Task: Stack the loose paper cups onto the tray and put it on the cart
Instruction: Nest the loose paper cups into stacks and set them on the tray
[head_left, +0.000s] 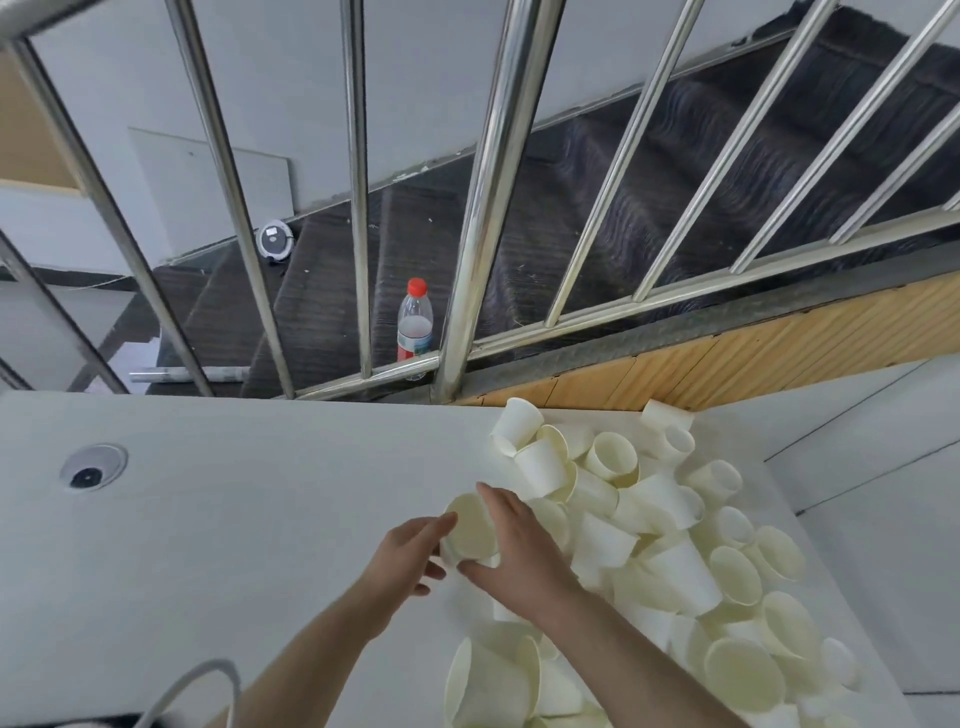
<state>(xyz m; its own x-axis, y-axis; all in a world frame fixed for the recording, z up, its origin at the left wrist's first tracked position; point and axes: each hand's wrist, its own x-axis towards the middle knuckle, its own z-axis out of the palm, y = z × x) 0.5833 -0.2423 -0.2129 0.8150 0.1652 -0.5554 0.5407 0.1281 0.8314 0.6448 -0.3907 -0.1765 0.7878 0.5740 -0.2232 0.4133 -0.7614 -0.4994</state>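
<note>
table: a white top fills the lower view, with a round cable port far left; a steel railing and dark stairs lie beyond its far edge.
pile: loose paper cups lie heaped on the table's right side, from the far edge down to the near edge, tipped every way, some mouth-up, most on their sides.
tray: not in view.
cart: not in view.
bottle: a red-capped bottle stands on the stairs behind the railing, well apart from the work.
held cup: one cup sits at the pile's left edge, between both hands, its mouth tilted up toward the camera, long axis leaning away and to the left.
left hand: comes in from the left, fingers curled part-closed, tips touching the cup's left wall.
right hand: lies over the cup's right side, fingers spread moderately, thumb under its base; it holds the cup.
nearer hand: the right hand lies nearest the pile, touching its edge.
judgement: the next cup to nest probably lies just right of the right hand.
</note>
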